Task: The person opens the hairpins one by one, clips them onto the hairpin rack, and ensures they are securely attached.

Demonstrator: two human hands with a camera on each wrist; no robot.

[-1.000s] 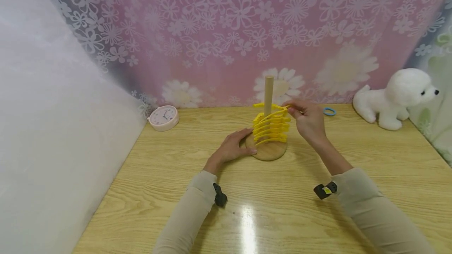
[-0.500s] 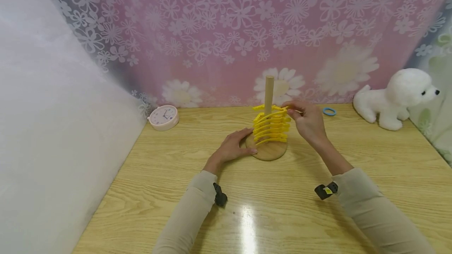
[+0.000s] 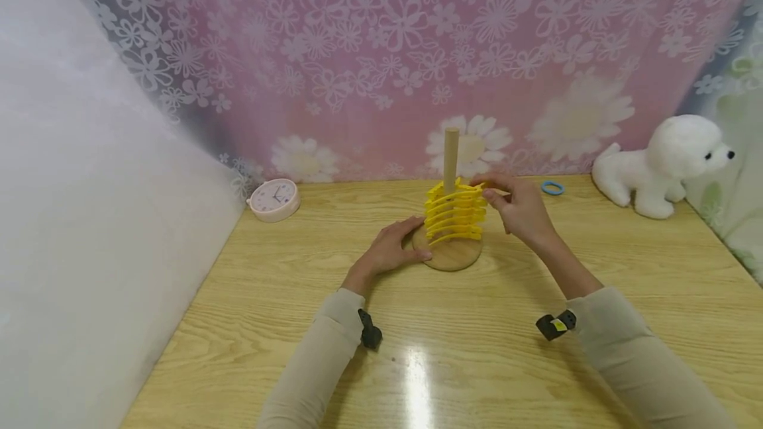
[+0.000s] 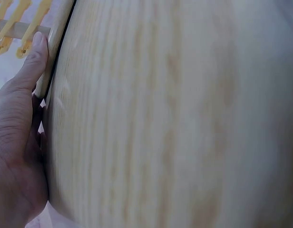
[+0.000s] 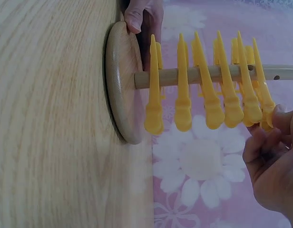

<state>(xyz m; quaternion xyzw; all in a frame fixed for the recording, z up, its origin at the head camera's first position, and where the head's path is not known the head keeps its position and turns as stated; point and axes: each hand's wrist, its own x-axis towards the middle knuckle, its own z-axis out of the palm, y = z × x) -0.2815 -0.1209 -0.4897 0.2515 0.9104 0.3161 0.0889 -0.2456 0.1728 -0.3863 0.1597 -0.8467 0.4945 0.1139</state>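
A round wooden base (image 3: 450,258) carries an upright wooden post (image 3: 451,151) with small holes in its side. Several slender yellow plastic pieces (image 5: 183,95), pointed at one end and rounded at the other, lie spaced one above another around the post. My left hand (image 3: 393,247) grips the base's left edge, thumb on its upper face; the other fingers are partly hidden in the left wrist view. At the right end of the topmost yellow piece (image 5: 263,90), my right hand (image 3: 521,207) pinches with thumb and fingers.
A pink round clock (image 3: 274,200) stands at the back left of the wooden table (image 3: 417,349). Towards the back right lie a blue ring (image 3: 552,188) and a white toy dog (image 3: 661,167). A pink flowered curtain (image 3: 369,71) hangs right behind.
The topmost yellow piece has come down from its raised position and now lies close to the others. My right hand has lowered slightly with it; my left hand stays on the base.
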